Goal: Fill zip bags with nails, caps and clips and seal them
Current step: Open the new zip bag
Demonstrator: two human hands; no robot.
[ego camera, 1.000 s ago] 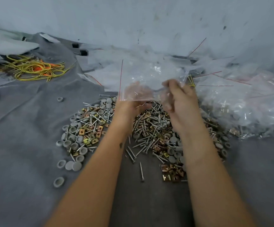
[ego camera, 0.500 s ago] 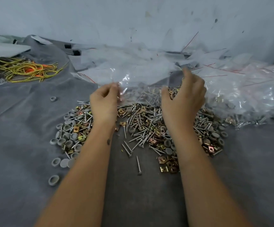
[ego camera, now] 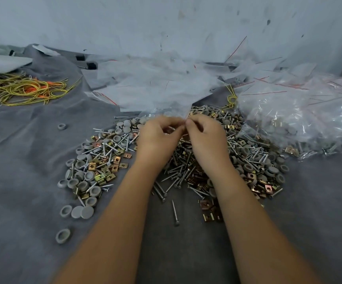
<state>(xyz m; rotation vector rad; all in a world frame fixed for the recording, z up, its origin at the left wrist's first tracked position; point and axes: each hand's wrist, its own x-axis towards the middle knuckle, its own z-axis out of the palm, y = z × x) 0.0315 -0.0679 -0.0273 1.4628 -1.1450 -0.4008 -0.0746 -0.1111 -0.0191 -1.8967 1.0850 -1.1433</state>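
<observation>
A grey cloth (ego camera: 22,160) holds a heap of nails, caps and clips (ego camera: 108,160), with filled bags (ego camera: 301,117) at right. Above the heap, the left hand (ego camera: 158,138) and right hand (ego camera: 206,138) meet, fingers pinching a clear bag (ego camera: 174,114).

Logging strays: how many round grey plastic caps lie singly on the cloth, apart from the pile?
2: one round grey plastic cap lies far left of the pile of nails, caps and clips; another lies nearer the camera, below its left edge. Others may be hidden.
</observation>
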